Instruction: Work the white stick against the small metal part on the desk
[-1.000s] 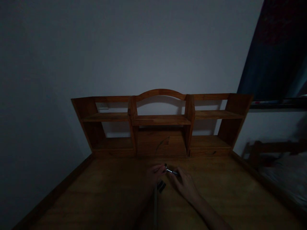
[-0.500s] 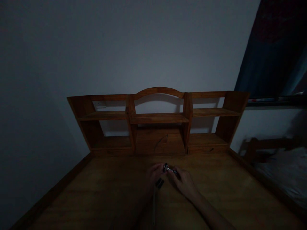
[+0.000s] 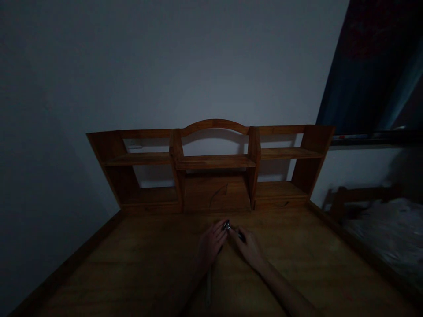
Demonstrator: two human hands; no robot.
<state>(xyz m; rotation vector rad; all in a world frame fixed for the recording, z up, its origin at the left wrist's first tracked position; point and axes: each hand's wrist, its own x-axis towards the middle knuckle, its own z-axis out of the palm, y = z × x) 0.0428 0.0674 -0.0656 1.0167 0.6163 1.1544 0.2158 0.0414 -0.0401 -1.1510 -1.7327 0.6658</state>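
A small shiny metal tool (image 3: 227, 226) with a rounded head and a dark handle is held between my hands above the wooden desk; its exact kind is too dim to make out. My right hand (image 3: 250, 249) is closed round the handle end. At the head end, the fingers of my left hand (image 3: 210, 245) are closed on it, covering part of it. Below my left hand lies a small black object (image 3: 220, 249), mostly hidden by the fingers. A thin pale strip (image 3: 208, 288) rests on the desk beside my left forearm.
The wooden desk (image 3: 139, 264) has raised side edges. At its back stands a wooden shelf unit (image 3: 216, 163) against the wall. To the right are a dark curtain (image 3: 360, 70) and a pale plastic-looking heap (image 3: 386, 229) beyond the desk edge.
My left hand has come further over the tool's head and now covers most of the black object. The view has shifted slightly, so the shelf sits a little further left.
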